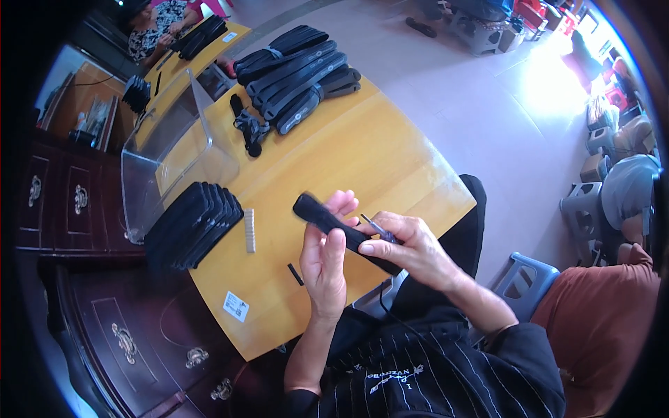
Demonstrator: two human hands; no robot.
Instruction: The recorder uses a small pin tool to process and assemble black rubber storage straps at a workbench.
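A long black fabric strap (317, 213) is held slantwise over the table's near part, its far end slightly blurred. My left hand (325, 268) has the strap between its upright thumb and its fingers, which stretch out behind it. My right hand (418, 254) grips the strap's nearer end, thumb pressed on top. A thin pointed tool (376, 226) with a dark handle sticks out between that hand's fingers; its exact kind is unclear. On the table below lies a short black strip (295, 274).
The yellow wooden table (397, 153) bears bundled black straps (300, 76), a stack of black straps (195, 223), a pale segmented strip (250, 230), a white label (235, 306) and a clear plastic bin (167, 160). Dark drawers (125, 341) stand left. A blue-grey stool (523, 282) stands right; another person sits beyond.
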